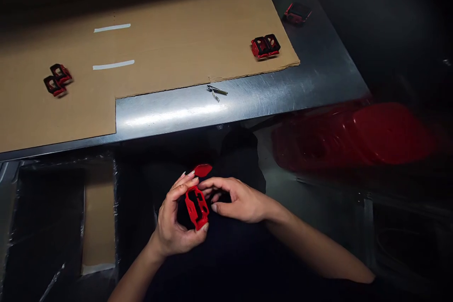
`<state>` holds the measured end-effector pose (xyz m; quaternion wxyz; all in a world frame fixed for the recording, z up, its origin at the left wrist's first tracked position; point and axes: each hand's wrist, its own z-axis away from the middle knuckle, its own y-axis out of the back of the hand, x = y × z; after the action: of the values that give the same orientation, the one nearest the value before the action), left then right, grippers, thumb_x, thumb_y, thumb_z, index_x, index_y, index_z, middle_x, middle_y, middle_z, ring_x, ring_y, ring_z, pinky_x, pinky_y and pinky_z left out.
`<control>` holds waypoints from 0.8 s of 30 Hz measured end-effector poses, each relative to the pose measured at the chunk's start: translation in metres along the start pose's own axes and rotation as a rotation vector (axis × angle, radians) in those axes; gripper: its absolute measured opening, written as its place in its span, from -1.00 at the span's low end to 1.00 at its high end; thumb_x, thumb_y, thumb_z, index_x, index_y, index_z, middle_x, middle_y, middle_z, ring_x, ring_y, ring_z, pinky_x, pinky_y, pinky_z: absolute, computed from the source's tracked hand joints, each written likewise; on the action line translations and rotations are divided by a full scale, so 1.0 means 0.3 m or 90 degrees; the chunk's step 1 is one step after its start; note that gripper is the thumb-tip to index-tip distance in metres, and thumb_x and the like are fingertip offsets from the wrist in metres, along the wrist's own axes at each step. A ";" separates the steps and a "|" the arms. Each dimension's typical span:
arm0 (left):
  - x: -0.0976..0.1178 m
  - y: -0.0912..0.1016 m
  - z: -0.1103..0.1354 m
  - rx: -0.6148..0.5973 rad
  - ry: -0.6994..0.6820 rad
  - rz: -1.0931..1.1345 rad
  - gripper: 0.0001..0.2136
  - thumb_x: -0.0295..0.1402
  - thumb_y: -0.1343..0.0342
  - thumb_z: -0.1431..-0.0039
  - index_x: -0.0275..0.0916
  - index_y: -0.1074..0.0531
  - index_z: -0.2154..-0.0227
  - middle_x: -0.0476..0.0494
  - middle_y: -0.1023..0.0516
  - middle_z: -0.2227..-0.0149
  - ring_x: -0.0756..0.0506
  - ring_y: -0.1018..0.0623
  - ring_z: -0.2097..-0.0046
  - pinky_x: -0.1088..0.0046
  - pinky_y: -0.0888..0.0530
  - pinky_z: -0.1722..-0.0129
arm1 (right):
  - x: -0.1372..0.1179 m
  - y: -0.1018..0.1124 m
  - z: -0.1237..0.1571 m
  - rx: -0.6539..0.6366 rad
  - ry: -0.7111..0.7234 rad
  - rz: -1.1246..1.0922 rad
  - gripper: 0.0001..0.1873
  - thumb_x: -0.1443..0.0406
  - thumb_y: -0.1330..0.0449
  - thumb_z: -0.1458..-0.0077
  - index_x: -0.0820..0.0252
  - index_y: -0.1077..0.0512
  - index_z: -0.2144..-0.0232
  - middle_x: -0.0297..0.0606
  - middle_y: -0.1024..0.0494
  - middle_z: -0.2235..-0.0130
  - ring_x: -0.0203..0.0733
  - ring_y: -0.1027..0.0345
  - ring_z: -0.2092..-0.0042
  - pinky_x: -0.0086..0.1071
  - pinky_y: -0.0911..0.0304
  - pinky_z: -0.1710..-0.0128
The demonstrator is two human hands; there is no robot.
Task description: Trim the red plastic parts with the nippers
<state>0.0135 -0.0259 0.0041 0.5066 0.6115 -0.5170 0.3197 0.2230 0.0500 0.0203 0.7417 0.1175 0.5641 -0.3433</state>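
Observation:
Below the table's front edge, my left hand (173,219) grips a small red plastic frame part (197,207) between thumb and fingers. My right hand (237,200) curls close beside it, fingertips touching the part's right side; a dark piece seems to sit in its fingers, too dim to name. A small red oval piece (203,170) shows just above my fingertips.
A steel table (247,99) carries a cardboard sheet (159,42) with red-and-black parts at left (57,79), right (265,46) and one on the steel at the far right (297,12). A small metal clip (215,90) lies by the cardboard edge. Red bins (354,139) stand right, a dark box (49,226) left.

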 end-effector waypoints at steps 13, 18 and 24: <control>-0.003 -0.010 0.015 -0.003 0.096 0.164 -0.30 -0.32 -0.36 -0.08 -0.17 -0.12 -0.21 -0.46 -0.42 -0.22 -0.37 -0.36 -0.32 -0.15 -0.35 -0.25 | 0.012 -0.012 0.001 -0.166 -0.042 -0.168 -0.53 0.24 -0.37 -0.05 0.29 -0.50 -0.01 -0.16 -0.65 0.18 -0.19 -0.54 0.18 -0.28 -0.37 0.05; -0.017 -0.018 0.035 -0.002 0.153 0.241 -0.26 -0.32 -0.41 -0.03 -0.11 -0.12 -0.20 -0.40 -0.38 -0.26 -0.37 -0.31 -0.35 -0.10 -0.31 -0.29 | 0.021 -0.017 -0.006 -0.149 -0.052 -0.191 -0.53 0.21 -0.41 -0.02 0.29 -0.53 0.02 -0.18 -0.65 0.22 -0.24 -0.51 0.22 -0.36 -0.35 0.11; -0.017 -0.018 0.035 -0.003 0.150 0.217 -0.25 -0.33 -0.43 -0.01 -0.10 -0.14 -0.20 -0.36 -0.41 -0.22 -0.34 -0.37 -0.31 -0.02 -0.38 -0.25 | 0.031 -0.018 -0.013 -0.139 -0.051 -0.194 -0.58 0.20 -0.42 -0.04 0.28 -0.55 0.06 -0.22 -0.63 0.23 -0.29 -0.48 0.25 -0.42 -0.34 0.15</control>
<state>0.0159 -0.0348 -0.0049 0.5035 0.4726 -0.5508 0.4688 0.2179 0.0447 0.0114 0.7113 -0.0643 0.5793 -0.3929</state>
